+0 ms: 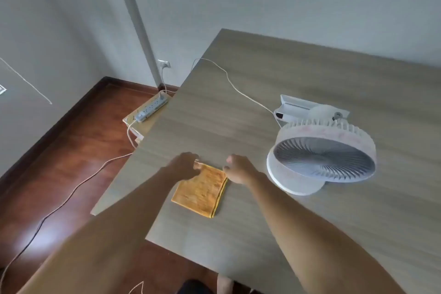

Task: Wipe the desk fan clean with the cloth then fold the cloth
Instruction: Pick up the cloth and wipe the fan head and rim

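An orange cloth (202, 192) lies folded into a small rectangle on the wooden table (298, 74), near its left front edge. My left hand (185, 164) is at the cloth's far left corner, fingers curled and touching it. My right hand (239, 169) hovers at the far right corner, fingers bent, thumb near the edge. Whether either hand pinches the cloth is unclear. The white desk fan (322, 159) stands to the right of the cloth, its grille tilted toward me, on a round base.
A white cable (238, 89) runs from the fan across the table and over its left edge. A power strip (151, 108) rests on a small stand by the table's left side. More cables trail over the red-brown floor (71, 162).
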Available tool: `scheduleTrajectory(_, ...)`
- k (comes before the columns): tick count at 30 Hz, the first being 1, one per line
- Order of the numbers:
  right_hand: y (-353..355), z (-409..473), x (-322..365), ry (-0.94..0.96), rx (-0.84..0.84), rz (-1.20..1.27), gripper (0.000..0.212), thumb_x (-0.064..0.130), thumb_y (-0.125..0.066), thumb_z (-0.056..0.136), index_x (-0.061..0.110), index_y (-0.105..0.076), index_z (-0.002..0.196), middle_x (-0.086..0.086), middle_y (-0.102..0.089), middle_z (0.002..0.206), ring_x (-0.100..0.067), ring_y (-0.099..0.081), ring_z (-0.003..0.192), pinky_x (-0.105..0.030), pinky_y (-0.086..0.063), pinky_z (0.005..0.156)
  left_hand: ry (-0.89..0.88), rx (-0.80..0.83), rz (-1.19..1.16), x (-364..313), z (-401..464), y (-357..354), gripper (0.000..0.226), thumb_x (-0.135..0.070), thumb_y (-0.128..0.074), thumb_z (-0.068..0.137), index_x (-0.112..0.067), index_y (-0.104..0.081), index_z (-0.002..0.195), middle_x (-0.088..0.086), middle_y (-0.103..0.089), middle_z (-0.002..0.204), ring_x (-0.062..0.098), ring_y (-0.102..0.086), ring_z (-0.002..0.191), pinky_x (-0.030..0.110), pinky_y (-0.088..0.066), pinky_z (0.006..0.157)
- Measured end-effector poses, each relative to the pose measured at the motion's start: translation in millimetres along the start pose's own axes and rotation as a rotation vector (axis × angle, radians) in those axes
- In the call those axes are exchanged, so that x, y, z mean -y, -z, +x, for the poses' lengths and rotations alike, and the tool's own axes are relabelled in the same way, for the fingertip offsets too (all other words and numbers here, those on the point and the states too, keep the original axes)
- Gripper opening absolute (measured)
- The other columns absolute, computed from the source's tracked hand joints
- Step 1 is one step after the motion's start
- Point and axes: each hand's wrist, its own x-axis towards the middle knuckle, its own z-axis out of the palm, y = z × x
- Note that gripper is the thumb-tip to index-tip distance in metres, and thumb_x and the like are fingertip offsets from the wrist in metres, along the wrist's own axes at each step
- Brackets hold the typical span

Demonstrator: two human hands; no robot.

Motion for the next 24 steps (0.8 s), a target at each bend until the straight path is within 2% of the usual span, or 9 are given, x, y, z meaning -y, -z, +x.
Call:
scheduleTrajectory(3,-22,-12,-8,-0.021,0.022,0.045,0.042,0.026,-0.049,0.095,0.005,-0.054,0.131,-0.017,-0.058,0.133,-0.031,-0.052,0.127,-0.033,-0.042,0.102,-0.01,-0.005,0.021,6,-4,-17,0.062,-0.028,-0.062,0.09,-0.012,-0.039,0.145,0.012,-0.04,0.151,0.025,-0.038,0.139,0.031,-0.026,0.112)
scheduleTrajectory(7,-44,-27,-17,-0.042,0.026,0.091,0.041,0.025,-0.049,0.093,0.01,-0.056,0.131,-0.013,-0.062,0.13,-0.029,-0.055,0.124,-0.035,-0.046,0.101,0.013,-0.005,0.036,9,-3,-27,0.065,-0.025,-0.061,0.09,-0.016,-0.033,0.149,0.01,-0.028,0.158,0.027,-0.031,0.143,0.034,-0.023,0.116)
scheduleTrajectory(10,-53,-39,-23,-0.053,0.026,0.1,0.038,0.024,-0.05,0.093,0.01,-0.057,0.128,-0.013,-0.063,0.127,-0.028,-0.057,0.121,-0.035,-0.047,0.1,0.024,0.03,0.036,3,0,-28,0.065,-0.02,-0.061,0.09,-0.017,-0.034,0.148,0.011,-0.034,0.155,0.029,-0.036,0.14,0.034,-0.028,0.112)
scheduleTrajectory(13,-57,-46,-28,-0.07,0.02,0.099,0.042,0.026,-0.05,0.094,0.009,-0.054,0.133,-0.012,-0.06,0.133,-0.027,-0.054,0.125,-0.036,-0.044,0.104,0.028,0.039,0.061,-5,-1,-32,0.062,-0.011,-0.06,0.087,-0.021,-0.039,0.145,0.011,-0.048,0.143,0.029,-0.051,0.127,0.035,-0.042,0.101)
scheduleTrajectory(18,-51,-56,-35,-0.09,-0.015,0.095,0.046,0.029,-0.049,0.095,0.011,-0.05,0.137,-0.011,-0.056,0.137,-0.026,-0.05,0.129,-0.036,-0.043,0.105,0.139,0.018,0.075,-8,-5,-47,0.061,-0.009,-0.06,0.087,-0.016,-0.036,0.143,0.016,-0.034,0.136,0.032,-0.048,0.123,0.04,-0.045,0.1)
scheduleTrajectory(21,-46,-61,-40,-0.094,-0.032,0.084,0.045,0.029,-0.048,0.096,0.011,-0.049,0.138,-0.011,-0.055,0.138,-0.026,-0.049,0.13,-0.036,-0.042,0.105,0.244,-0.032,0.008,-10,-11,-53,0.055,-0.006,-0.059,0.086,-0.012,-0.036,0.136,0.016,-0.035,0.126,0.034,-0.047,0.117,0.042,-0.047,0.093)
scheduleTrajectory(24,-44,-61,-42,-0.098,-0.037,0.077,0.046,0.028,-0.048,0.096,0.011,-0.047,0.139,-0.011,-0.054,0.139,-0.025,-0.049,0.131,-0.035,-0.042,0.106,0.31,-0.059,-0.039,-9,-12,-54,0.053,-0.008,-0.06,0.086,-0.009,-0.036,0.134,0.018,-0.039,0.127,0.035,-0.048,0.118,0.042,-0.047,0.096)
